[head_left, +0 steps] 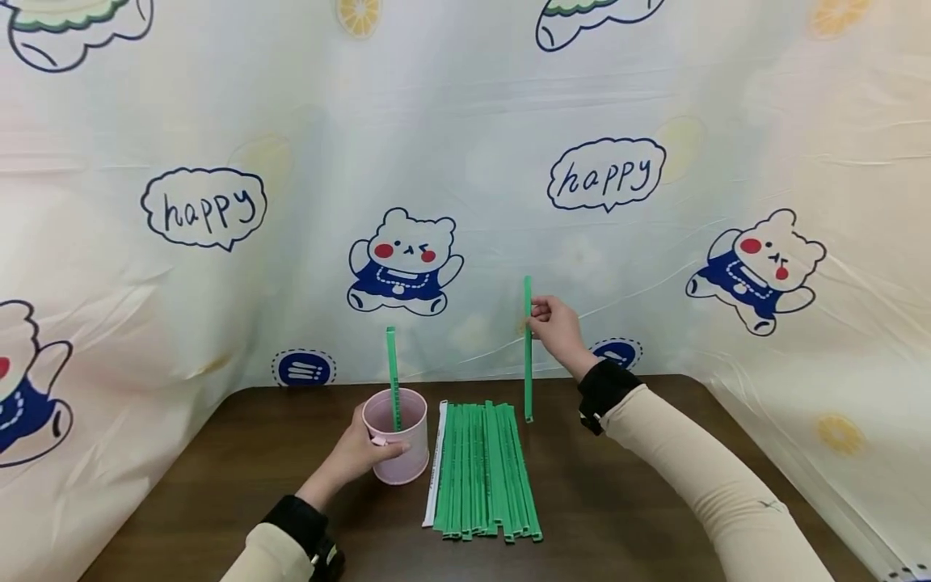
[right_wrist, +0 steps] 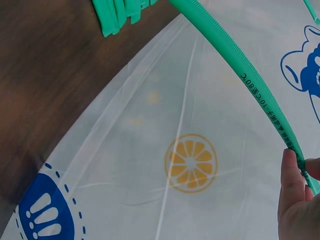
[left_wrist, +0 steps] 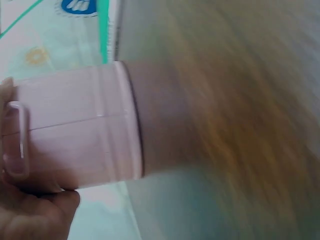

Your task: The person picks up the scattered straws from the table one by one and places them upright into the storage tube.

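My left hand point(head_left: 355, 449) grips a pink cup point(head_left: 409, 454) around its side, thumb across the front. One green wrapped straw point(head_left: 392, 356) stands in the cup, leaning slightly left. Between finger and thumb, my right hand point(head_left: 560, 330) pinches another green wrapped straw point(head_left: 528, 380), held upright above the table's far side. Printed text runs along that straw point(right_wrist: 245, 75) in the right wrist view. Just right of the cup lies a pile of green wrapped straws point(head_left: 483, 473), side by side. The left wrist view shows the cup's small handle point(left_wrist: 22, 140) near the hand.
The dark brown table point(head_left: 611, 509) carries the cup and the pile. A white strip point(head_left: 435, 477) lies along the pile's left edge. Behind the table hangs a pale printed curtain point(head_left: 494, 178) with bears and lemon slices. Much of the left wrist view is blurred.
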`<state>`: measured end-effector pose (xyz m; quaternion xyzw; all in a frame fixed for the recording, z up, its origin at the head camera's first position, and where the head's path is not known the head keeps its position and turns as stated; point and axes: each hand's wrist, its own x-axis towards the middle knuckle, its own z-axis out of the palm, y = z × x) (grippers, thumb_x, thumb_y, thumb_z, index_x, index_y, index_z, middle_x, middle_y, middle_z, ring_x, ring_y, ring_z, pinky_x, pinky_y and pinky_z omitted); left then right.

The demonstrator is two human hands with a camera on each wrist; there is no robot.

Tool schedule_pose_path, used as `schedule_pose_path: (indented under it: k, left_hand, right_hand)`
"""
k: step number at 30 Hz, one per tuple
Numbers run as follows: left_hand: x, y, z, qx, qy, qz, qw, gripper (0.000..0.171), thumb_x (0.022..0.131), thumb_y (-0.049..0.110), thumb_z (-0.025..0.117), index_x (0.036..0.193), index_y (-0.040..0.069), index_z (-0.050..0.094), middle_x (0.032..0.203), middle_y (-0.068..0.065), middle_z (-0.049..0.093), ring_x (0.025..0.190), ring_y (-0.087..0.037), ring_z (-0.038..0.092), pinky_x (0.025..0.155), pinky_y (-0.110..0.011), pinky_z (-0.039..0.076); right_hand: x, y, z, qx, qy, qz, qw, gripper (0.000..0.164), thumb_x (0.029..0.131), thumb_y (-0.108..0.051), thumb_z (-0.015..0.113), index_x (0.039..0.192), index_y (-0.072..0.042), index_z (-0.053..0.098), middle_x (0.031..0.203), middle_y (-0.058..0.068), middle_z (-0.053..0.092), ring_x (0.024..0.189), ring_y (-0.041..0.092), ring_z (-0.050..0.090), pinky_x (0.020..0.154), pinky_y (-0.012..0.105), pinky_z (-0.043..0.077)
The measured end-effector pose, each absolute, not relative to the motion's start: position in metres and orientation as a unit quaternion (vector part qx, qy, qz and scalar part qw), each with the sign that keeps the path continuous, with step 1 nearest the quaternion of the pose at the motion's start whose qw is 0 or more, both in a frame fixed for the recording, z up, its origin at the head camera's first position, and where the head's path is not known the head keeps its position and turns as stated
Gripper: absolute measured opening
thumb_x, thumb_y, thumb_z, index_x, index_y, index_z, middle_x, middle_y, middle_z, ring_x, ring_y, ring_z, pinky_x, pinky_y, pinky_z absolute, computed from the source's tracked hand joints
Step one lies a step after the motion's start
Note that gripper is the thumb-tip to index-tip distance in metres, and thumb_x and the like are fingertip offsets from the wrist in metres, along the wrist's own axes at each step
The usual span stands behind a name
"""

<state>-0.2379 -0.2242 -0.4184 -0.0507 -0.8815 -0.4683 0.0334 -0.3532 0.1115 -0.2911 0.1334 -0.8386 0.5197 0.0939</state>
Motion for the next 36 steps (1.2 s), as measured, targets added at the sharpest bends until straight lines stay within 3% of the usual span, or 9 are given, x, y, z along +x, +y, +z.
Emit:
schedule_pose_path:
  k: [7,12,17,25,30,36]
  left_hand:
    - [-0.235,-0.222,-0.423,-0.05,-0.875,-0.481,0.037,0.104,0.081,0.024,0.087,0.151,-0.009,0.018,0.145,-0.033,0.043,0.132,-0.046,0.051,0.113,-0.063,0.044]
    - [-0.23,-0.222,-0.425,-0.046,-0.873,-0.484,0.037,0.105,0.08,0.024,0.087,0.151,-0.009,0.018,0.146,-0.034,0.043,0.132,-0.046,0.051,0.112,-0.064,0.044]
    - [-0.231,-0.224,-0.425,-0.041,-0.876,-0.479,0.039,0.105,0.08,0.025,0.087,0.151,-0.01,0.018,0.145,-0.034,0.044,0.131,-0.046,0.052,0.111,-0.064,0.045]
    - [-0.235,-0.222,-0.421,-0.051,-0.869,-0.491,0.028,0.104,0.082,0.023,0.086,0.152,-0.007,0.015,0.147,-0.032,0.04,0.134,-0.046,0.049,0.112,-0.063,0.045]
    - [-0.235,-0.22,-0.419,-0.06,-0.866,-0.496,0.024,0.102,0.083,0.02,0.084,0.152,-0.007,0.014,0.147,-0.032,0.039,0.134,-0.046,0.048,0.112,-0.064,0.045]
    - [-0.237,-0.223,-0.416,-0.053,-0.87,-0.49,0.014,0.102,0.084,0.02,0.084,0.152,-0.006,0.013,0.148,-0.032,0.038,0.134,-0.046,0.047,0.113,-0.064,0.044]
  right_hand:
    - [-0.351,0.108,-0.284,0.141,-0.838,0.518,0.093,0.042,0.102,-0.001,0.054,0.143,0.006,0.05,0.12,0.024,0.058,0.109,0.033,0.06,0.097,0.051,0.058]
    - [-0.35,0.105,-0.284,0.155,-0.841,0.512,0.083,0.044,0.102,-0.001,0.054,0.144,0.005,0.048,0.121,0.024,0.058,0.11,0.033,0.06,0.093,0.045,0.06]
    - [-0.353,0.101,-0.283,0.162,-0.84,0.511,0.086,0.043,0.102,-0.001,0.054,0.144,0.006,0.048,0.121,0.025,0.057,0.109,0.034,0.06,0.093,0.049,0.059]
    - [-0.36,0.094,-0.263,0.159,-0.833,0.518,0.107,0.043,0.103,-0.002,0.053,0.145,0.005,0.047,0.121,0.023,0.056,0.109,0.033,0.059,0.093,0.044,0.06]
    - [-0.357,0.08,-0.248,0.162,-0.808,0.557,0.102,0.045,0.102,-0.003,0.055,0.146,0.002,0.048,0.121,0.021,0.056,0.107,0.027,0.06,0.099,0.046,0.059]
    - [-0.351,0.045,-0.227,0.18,-0.758,0.618,0.108,0.042,0.098,0.0,0.059,0.14,0.004,0.053,0.112,0.013,0.059,0.095,0.012,0.06,0.089,0.035,0.063]
